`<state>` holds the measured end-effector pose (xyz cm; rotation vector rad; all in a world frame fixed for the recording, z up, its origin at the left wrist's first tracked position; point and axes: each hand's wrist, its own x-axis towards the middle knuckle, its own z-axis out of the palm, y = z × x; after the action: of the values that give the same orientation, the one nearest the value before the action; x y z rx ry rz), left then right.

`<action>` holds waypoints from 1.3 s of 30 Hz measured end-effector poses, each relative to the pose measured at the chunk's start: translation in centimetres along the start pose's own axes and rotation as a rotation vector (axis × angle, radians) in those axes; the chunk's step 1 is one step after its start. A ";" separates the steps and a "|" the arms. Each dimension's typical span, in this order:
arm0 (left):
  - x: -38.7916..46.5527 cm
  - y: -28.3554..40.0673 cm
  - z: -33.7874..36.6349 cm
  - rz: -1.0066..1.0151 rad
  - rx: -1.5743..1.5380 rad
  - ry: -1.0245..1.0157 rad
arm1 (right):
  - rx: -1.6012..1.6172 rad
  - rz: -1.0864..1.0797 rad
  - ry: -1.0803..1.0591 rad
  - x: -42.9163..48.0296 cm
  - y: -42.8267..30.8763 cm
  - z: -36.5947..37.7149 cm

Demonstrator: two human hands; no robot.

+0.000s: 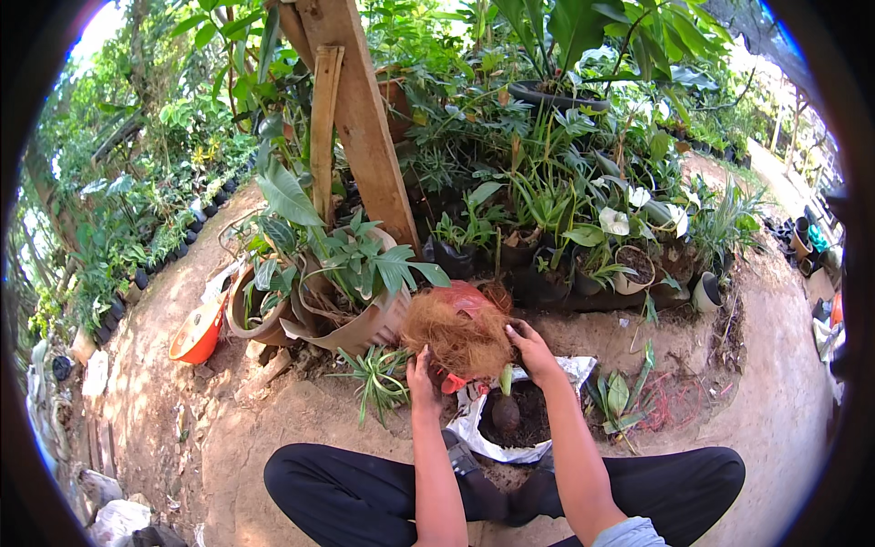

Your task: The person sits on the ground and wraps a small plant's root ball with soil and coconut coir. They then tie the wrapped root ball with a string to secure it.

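A loose mass of brown coconut fibre (459, 334) lies between my two hands, in front of and partly over a red plastic bag (465, 295). My left hand (424, 379) touches the lower left side of the fibre, and my right hand (532, 347) holds its right edge with thumb and fingers. Below the fibre stands a white sack (489, 446) with its rim folded down. Dark soil (533, 414) fills it, and a brown bulb or nut with a pale green shoot (506, 414) sits in the soil. My right forearm hides part of the sack's right side.
Potted plants crowd the far side, with a large cream pot (379, 325) at left. An orange basin (198, 331) lies left of it. A wooden post (366, 130) leans above. A spiky plant (376, 383), cut leaves (618, 396) and red strings (666, 403) lie on the ground.
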<state>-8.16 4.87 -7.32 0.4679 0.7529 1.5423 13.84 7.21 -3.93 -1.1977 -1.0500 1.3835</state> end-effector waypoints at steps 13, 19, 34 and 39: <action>-1.3 0.2 3.4 0.044 0.554 -0.022 | -0.239 -0.007 -0.007 -5.2 -1.4 2.0; -1.1 0.8 3.1 -0.015 0.478 -0.066 | 0.014 -0.001 0.042 -5.5 -0.9 1.8; -2.1 2.5 4.2 -0.072 0.162 -0.038 | -0.382 -0.264 0.353 -7.1 -2.2 -0.8; -3.1 2.6 6.5 -0.072 0.397 -0.152 | -0.413 -0.441 0.571 -7.3 -2.4 0.1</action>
<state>-5.14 3.07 -0.52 0.8324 0.9502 1.2743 14.28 0.32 -0.56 -1.4314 -1.1144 0.4467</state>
